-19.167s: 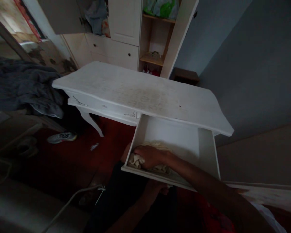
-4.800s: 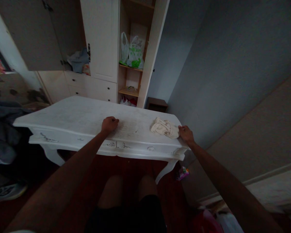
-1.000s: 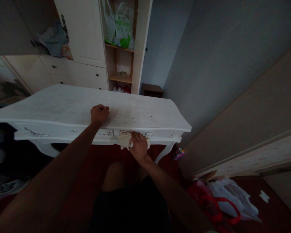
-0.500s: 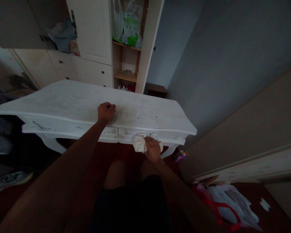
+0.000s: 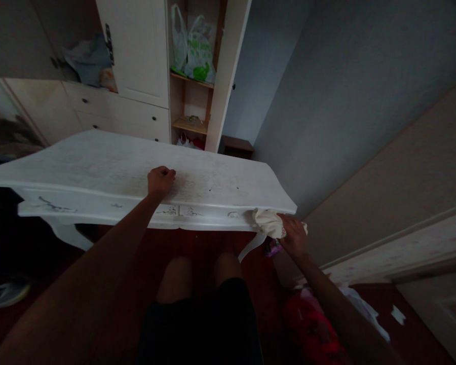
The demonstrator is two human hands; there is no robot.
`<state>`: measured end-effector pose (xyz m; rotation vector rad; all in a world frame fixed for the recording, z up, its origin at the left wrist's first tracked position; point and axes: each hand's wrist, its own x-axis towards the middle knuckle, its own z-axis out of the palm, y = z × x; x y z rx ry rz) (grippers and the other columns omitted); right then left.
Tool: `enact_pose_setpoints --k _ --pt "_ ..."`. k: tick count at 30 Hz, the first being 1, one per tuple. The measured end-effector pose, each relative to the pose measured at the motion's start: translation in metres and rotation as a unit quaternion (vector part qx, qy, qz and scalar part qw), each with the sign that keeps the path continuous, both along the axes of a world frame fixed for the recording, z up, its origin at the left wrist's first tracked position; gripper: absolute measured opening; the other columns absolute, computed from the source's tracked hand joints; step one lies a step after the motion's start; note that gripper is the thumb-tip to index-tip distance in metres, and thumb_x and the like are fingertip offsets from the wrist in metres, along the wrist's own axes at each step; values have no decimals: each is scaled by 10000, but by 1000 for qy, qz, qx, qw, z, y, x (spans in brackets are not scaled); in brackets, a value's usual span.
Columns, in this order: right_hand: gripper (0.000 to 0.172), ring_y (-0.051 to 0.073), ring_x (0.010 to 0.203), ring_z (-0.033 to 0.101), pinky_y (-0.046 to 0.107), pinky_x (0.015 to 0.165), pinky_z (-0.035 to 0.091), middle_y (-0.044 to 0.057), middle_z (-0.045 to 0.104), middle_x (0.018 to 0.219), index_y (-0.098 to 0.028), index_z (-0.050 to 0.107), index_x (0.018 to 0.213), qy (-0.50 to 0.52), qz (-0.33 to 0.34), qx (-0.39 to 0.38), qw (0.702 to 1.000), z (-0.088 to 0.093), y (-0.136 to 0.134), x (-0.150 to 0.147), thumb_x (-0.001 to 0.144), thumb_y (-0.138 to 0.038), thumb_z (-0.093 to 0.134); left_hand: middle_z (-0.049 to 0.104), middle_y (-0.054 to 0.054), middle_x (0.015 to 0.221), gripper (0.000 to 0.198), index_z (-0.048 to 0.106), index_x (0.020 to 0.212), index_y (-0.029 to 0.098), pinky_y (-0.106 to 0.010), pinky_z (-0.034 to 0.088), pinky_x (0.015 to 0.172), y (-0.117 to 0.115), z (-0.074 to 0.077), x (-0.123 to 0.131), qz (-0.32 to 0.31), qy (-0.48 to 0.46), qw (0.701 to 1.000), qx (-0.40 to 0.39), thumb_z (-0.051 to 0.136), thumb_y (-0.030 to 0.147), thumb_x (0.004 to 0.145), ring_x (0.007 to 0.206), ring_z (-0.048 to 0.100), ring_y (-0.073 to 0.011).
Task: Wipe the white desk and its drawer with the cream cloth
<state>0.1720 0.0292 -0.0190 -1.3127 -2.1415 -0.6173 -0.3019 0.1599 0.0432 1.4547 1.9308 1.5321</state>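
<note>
A white desk (image 5: 110,157) with carved drawer fronts stands before me, its top smudged with grey-brown marks. My left hand (image 5: 161,181) rests on the top in a loose fist, and nothing shows in it. Gripped in my right hand (image 5: 293,235) is a bunched cream cloth (image 5: 268,223). The cloth lies against the right end of the desk's front, just under the overhanging edge. My right fingers press over the cloth's right part, and small reddish print shows beside them.
Behind the desk is a white wardrobe (image 5: 142,56) with an open door and plastic bags (image 5: 199,50) on a shelf. A grey wall (image 5: 345,101) runs along the right. A red bag (image 5: 307,324) sits on the floor at lower right, a shoe (image 5: 5,295) at lower left.
My right hand has slid the cloth rightward along the desk's front, from beside the right drawer's knob to the corner. The left fist stays on the top. The view has shifted slightly.
</note>
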Motion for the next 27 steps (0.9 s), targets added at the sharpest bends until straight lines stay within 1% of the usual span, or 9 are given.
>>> enact_pose_setpoints --k 5,8,10,13,17,20,22,24,27 --pt "586 312 1142 570 464 999 420 127 649 1263 -194 506 1376 41 29 50 997 74 31 -22 790 -204 543 624 -9 551 179 599 559 196 -277 449 616 0 0 -2 -6 2 1000 -8 546 298 695 621 625 -185" --pt "534 316 1135 574 457 990 422 133 659 1253 -173 547 1327 39 66 51 996 100 69 -55 797 -239 557 621 -12 541 193 590 549 202 -280 450 618 -2 2 -1 -3 0 1000 -2 540 315 696 602 621 -185" --pt "486 314 1141 574 444 985 424 142 665 1250 -156 577 1289 38 89 26 995 104 97 -82 812 -248 574 624 -13 541 194 581 546 207 -277 453 616 -3 2 -1 2 -10 1000 2 536 321 696 593 619 -182" --pt "448 307 1162 569 432 993 418 153 659 1272 -145 594 1268 21 109 -43 993 94 129 -128 832 -245 619 632 -16 550 197 563 545 216 -267 451 596 -5 2 -1 4 -35 999 0 531 335 699 602 623 -182" --pt "462 318 1152 581 455 976 423 173 658 1272 -152 604 1257 -14 89 -137 986 79 150 -173 821 -278 690 633 -15 551 210 565 548 216 -260 447 579 -5 1 -3 -9 -59 998 2 529 352 703 573 614 -173" --pt "472 312 1143 598 450 976 431 172 661 1269 -145 604 1266 -22 77 -169 982 81 157 -180 836 -319 691 623 -9 535 214 568 545 213 -259 444 578 -5 2 -3 -9 -63 998 6 538 352 705 546 598 -166" --pt "526 303 1185 589 449 1019 414 175 645 1304 -136 575 1313 -34 105 -188 976 86 159 -175 841 -338 691 621 -9 532 212 563 536 212 -258 440 577 -5 3 -3 1 -63 998 3 541 341 703 549 594 -165" --pt "647 313 1270 540 486 1103 343 187 594 1376 -132 515 1383 -41 136 -194 971 92 157 -168 824 -394 710 617 -9 528 207 558 528 211 -257 433 572 -5 4 -3 9 -64 998 -2 541 326 700 551 591 -166" --pt "815 351 1412 388 574 1188 177 202 459 1506 -141 415 1468 -22 154 -173 973 95 144 -157 802 -508 710 605 -5 516 200 564 530 205 -256 426 568 -5 5 -2 10 -66 998 -7 538 313 697 545 584 -162"
